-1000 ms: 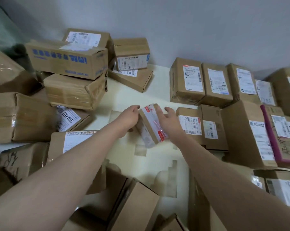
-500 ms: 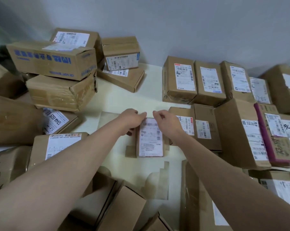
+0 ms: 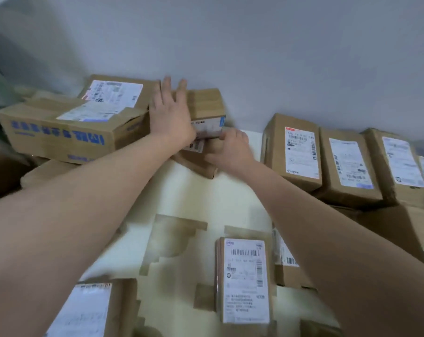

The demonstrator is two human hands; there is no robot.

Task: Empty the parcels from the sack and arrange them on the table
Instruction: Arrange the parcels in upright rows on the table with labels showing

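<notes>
A small brown box (image 3: pixel 208 105) with a white label on its front stands on a flat brown parcel (image 3: pixel 194 164) by the back wall. My left hand (image 3: pixel 172 117) lies flat against the small box's left side, fingers straight and reaching over its top. My right hand (image 3: pixel 230 152) has its fingers curled at the box's lower right front corner. A small flat parcel (image 3: pixel 245 280) lies label up on the cream table (image 3: pixel 218 198), nearer to me and free of both hands. No sack is in view.
A large box with blue print (image 3: pixel 60 132) sits left of the small box, with a labelled box (image 3: pixel 116 93) behind it. Three upright labelled parcels (image 3: pixel 301 152) (image 3: pixel 349 166) (image 3: pixel 400 164) line the right. Another parcel (image 3: pixel 89 310) lies at the lower left.
Both hands let go of the small flat parcel, which now lies label up on the table, and reached forward to the small box at the back wall. The camera tilted up and forward.
</notes>
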